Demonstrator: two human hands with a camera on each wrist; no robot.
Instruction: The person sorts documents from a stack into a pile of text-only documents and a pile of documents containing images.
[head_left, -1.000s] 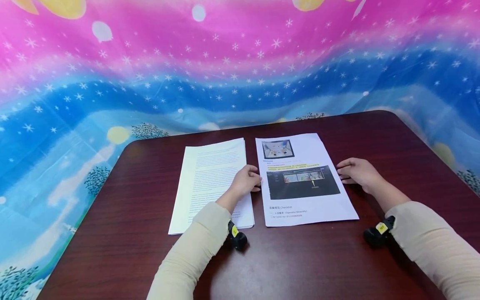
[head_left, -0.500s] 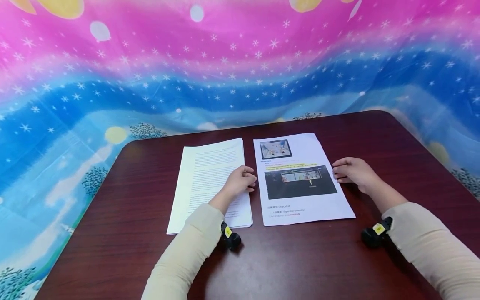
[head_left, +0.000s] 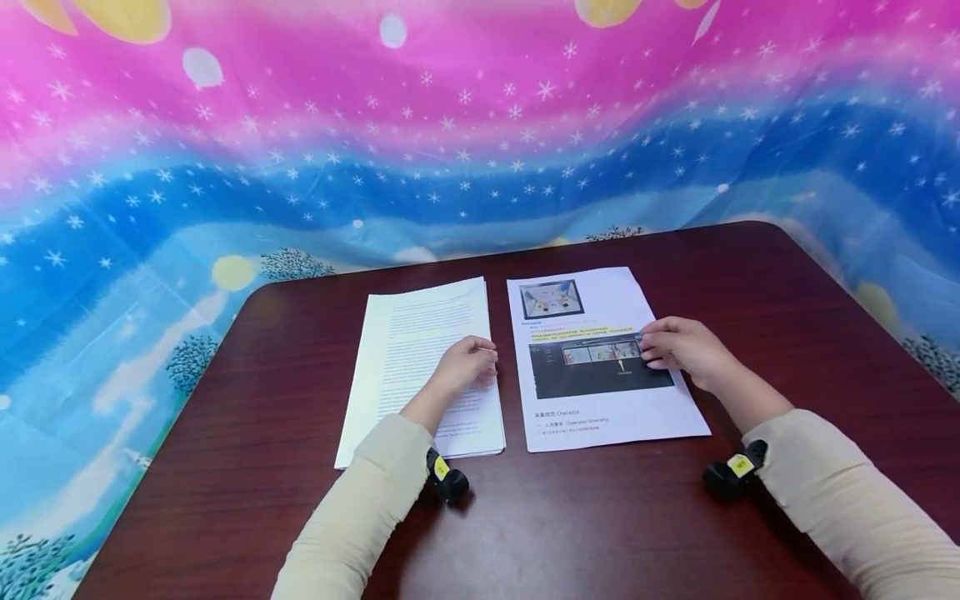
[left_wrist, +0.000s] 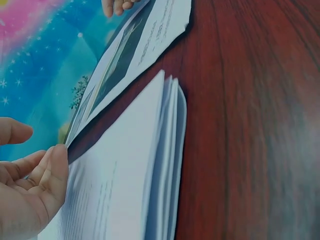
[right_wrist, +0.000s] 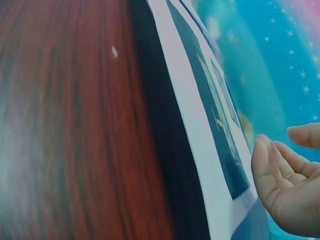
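A stack of text-printed paper [head_left: 412,367] lies on the left. Over its right edge hovers my left hand [head_left: 461,365], its fingers loosely bent and its thumb apart from them; the left wrist view shows the stack's layered sheet edges [left_wrist: 167,150]. To the right lies printed paper [head_left: 652,417] with two pictures and a yellow-highlighted line. My right hand [head_left: 690,350] is over this paper's right edge, fingers slightly bent. In the right wrist view, the thumb and fingers of the right hand [right_wrist: 290,185] stand apart with nothing between them.
Both papers rest on a dark red-brown wooden table [head_left: 585,525], a narrow strip of wood between them. Behind it hangs a pink and blue patterned cloth [head_left: 450,125]. Black wrist devices [head_left: 731,479] hang below both sleeves.
Both hands have shifted left: the left from the gap between the papers to over the stack's edge, the right from beside its paper to over it. The papers stay in place.
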